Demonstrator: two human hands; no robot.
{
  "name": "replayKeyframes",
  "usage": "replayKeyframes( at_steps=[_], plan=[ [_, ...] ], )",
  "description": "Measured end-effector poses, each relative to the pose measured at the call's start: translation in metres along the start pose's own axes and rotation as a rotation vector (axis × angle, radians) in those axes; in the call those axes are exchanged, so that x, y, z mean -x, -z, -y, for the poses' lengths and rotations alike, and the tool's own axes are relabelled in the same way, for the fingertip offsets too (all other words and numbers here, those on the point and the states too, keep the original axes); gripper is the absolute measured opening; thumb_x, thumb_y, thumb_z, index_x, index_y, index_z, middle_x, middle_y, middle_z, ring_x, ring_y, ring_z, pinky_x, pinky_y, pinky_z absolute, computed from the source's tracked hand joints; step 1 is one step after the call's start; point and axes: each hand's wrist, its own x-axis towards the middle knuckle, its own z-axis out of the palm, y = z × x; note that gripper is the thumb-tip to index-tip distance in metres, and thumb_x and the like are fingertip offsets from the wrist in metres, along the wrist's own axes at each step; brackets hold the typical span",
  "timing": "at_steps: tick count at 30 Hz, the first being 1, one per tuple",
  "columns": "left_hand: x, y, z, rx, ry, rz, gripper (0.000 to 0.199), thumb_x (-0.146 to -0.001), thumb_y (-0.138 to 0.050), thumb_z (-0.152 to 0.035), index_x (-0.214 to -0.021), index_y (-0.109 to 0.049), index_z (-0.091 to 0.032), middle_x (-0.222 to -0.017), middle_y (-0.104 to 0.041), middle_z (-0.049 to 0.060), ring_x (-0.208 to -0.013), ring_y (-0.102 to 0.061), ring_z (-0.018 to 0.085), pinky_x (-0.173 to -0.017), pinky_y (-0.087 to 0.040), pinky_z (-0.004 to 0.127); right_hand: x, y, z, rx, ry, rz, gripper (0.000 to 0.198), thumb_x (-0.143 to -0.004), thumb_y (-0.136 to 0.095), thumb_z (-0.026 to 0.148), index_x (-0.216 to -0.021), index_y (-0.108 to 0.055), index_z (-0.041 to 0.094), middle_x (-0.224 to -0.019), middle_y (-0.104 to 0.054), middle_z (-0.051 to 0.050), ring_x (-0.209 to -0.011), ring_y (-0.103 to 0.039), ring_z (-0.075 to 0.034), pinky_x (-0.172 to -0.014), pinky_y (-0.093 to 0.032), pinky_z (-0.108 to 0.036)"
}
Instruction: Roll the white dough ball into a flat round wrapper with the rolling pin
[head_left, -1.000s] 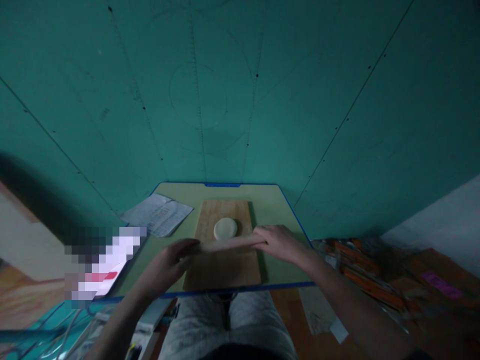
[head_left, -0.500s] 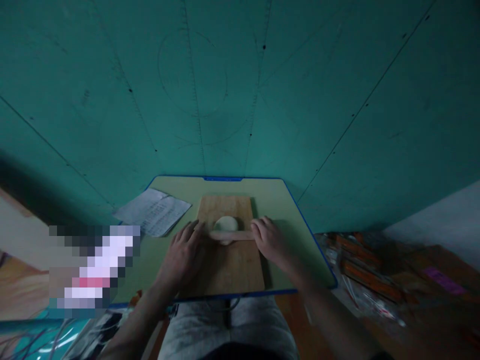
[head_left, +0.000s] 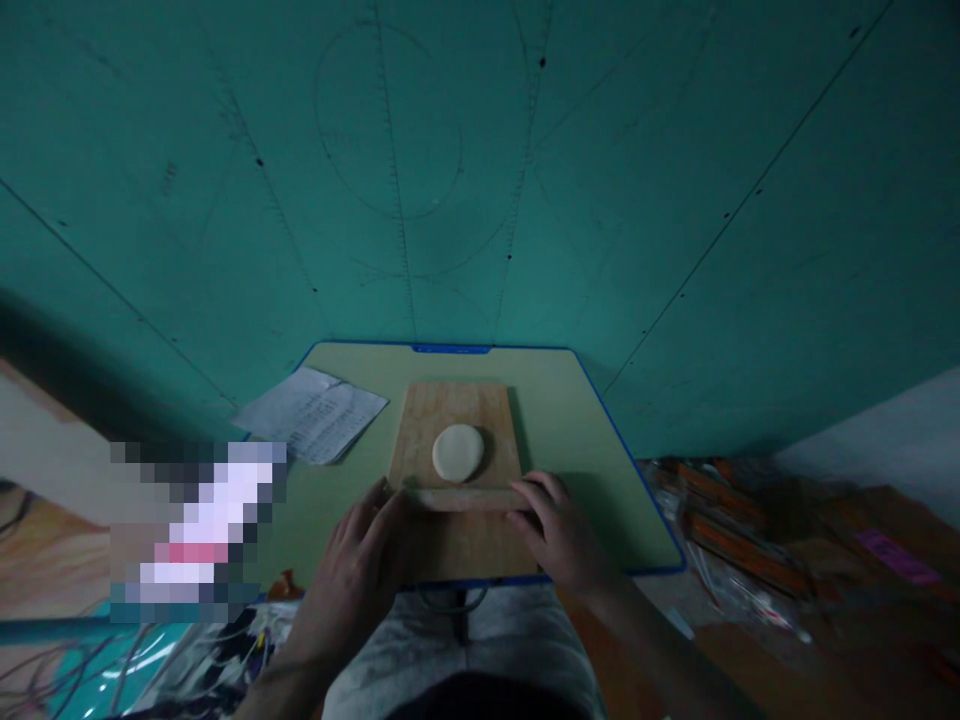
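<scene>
A flat round piece of pale dough (head_left: 458,453) lies on a wooden cutting board (head_left: 450,545). Just on the near side of the dough, a wooden rolling pin (head_left: 465,498) lies crosswise over the board, apart from the dough. The fingers of my left hand (head_left: 364,545) are curled over the pin's left end. At the other end, my right hand (head_left: 555,525) grips the pin between thumb and fingers. Both ends of the pin are hidden by my hands.
The board rests on a pale table (head_left: 600,480) with a blue edge, against a green wall (head_left: 465,180). Printed paper sheets (head_left: 322,410) lie at the table's left. Cardboard and plastic-wrapped items (head_left: 750,540) sit on the floor to the right. A pixelated patch covers something at left.
The rolling pin has come back towards me, off the dough, with both hands on it. The whole round of dough now shows; before, the pin lay across its near part.
</scene>
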Motion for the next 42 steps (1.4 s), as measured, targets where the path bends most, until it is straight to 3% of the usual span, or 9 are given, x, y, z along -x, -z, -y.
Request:
replayKeyframes(
  at_steps=[6,12,17,21,24,31,36,39,42],
  plan=[
    [-0.016,-0.019,0.008,-0.069,-0.010,-0.024,0.058,-0.102,-0.037,-0.040,-0.154,-0.031,-0.015,-0.150,-0.045,0.025,-0.138,-0.046,0.040,-0.103,-0.049,0.058,-0.022,-0.008,-0.012,0.022,-0.049,-0.054,0.038,-0.099,-0.052,0.035,-0.133,-0.055,0.017,-0.145,-0.046,-0.020,-0.134,-0.049,-0.034,-0.107,-0.048,-0.054],
    [-0.040,-0.027,0.011,-0.061,0.085,-0.008,0.056,-0.101,-0.039,-0.047,-0.147,-0.042,-0.016,-0.149,-0.046,0.025,-0.138,-0.046,0.041,-0.102,-0.049,0.058,-0.044,-0.005,-0.013,0.032,-0.025,-0.084,0.039,-0.098,-0.053,0.039,-0.131,-0.058,0.017,-0.146,-0.046,-0.021,-0.135,-0.049,-0.034,-0.108,-0.047,-0.055],
    [-0.028,-0.016,0.003,-0.031,0.068,0.017,0.049,-0.103,-0.036,-0.044,-0.141,-0.047,-0.015,-0.145,-0.049,0.024,-0.134,-0.051,0.037,-0.099,-0.052,0.053,-0.021,0.002,-0.003,0.056,-0.010,0.040,0.036,-0.100,-0.050,0.033,-0.132,-0.058,0.018,-0.138,-0.057,-0.017,-0.128,-0.055,-0.031,-0.104,-0.051,-0.051],
    [-0.011,-0.012,-0.004,-0.073,0.035,0.012,0.053,-0.103,-0.037,-0.044,-0.146,-0.041,-0.014,-0.149,-0.046,0.024,-0.136,-0.049,0.037,-0.100,-0.052,0.051,0.012,0.000,-0.001,0.147,0.057,0.050,0.060,-0.098,-0.052,0.032,-0.155,-0.034,0.019,-0.155,-0.042,-0.016,-0.146,-0.034,-0.033,-0.115,-0.039,-0.057],
    [-0.013,-0.017,-0.002,-0.119,0.021,0.006,0.060,-0.102,-0.039,-0.049,-0.150,-0.036,-0.014,-0.153,-0.042,0.025,-0.140,-0.044,0.040,-0.104,-0.047,0.057,0.015,-0.003,-0.003,0.239,0.071,0.066,0.075,-0.098,-0.053,0.038,-0.161,-0.018,0.019,-0.162,-0.031,-0.018,-0.151,-0.022,-0.036,-0.117,-0.030,-0.064],
    [-0.046,-0.030,0.011,-0.124,0.073,0.029,0.063,-0.098,-0.044,-0.055,-0.146,-0.046,-0.014,-0.145,-0.053,0.024,-0.138,-0.046,0.041,-0.106,-0.045,0.059,-0.030,-0.005,-0.006,0.231,-0.028,0.082,0.065,-0.098,-0.055,0.045,-0.153,-0.039,0.013,-0.158,-0.036,-0.024,-0.146,-0.032,-0.041,-0.116,-0.031,-0.064],
    [-0.025,-0.026,0.007,-0.092,0.053,0.016,0.059,-0.100,-0.041,-0.051,-0.147,-0.044,-0.016,-0.146,-0.052,0.022,-0.136,-0.048,0.041,-0.103,-0.047,0.058,-0.005,-0.010,-0.002,0.108,-0.039,0.055,0.068,-0.098,-0.055,0.041,-0.157,-0.030,0.021,-0.155,-0.039,-0.019,-0.142,-0.040,-0.037,-0.110,-0.043,-0.058],
    [-0.014,-0.025,0.006,-0.075,0.037,0.017,0.059,-0.100,-0.040,-0.049,-0.150,-0.039,-0.017,-0.150,-0.048,0.021,-0.137,-0.048,0.039,-0.103,-0.049,0.057,0.012,-0.011,-0.001,0.087,-0.015,0.043,0.070,-0.098,-0.055,0.038,-0.159,-0.023,0.025,-0.159,-0.035,-0.016,-0.143,-0.038,-0.035,-0.111,-0.043,-0.056],
    [-0.027,-0.027,0.010,-0.098,0.026,0.036,0.060,-0.099,-0.043,-0.050,-0.149,-0.041,-0.016,-0.149,-0.050,0.020,-0.139,-0.045,0.041,-0.106,-0.046,0.059,0.000,-0.008,0.000,0.127,-0.026,0.050,0.068,-0.097,-0.056,0.039,-0.158,-0.029,0.020,-0.157,-0.037,-0.019,-0.143,-0.038,-0.037,-0.112,-0.041,-0.057]
  ],
)
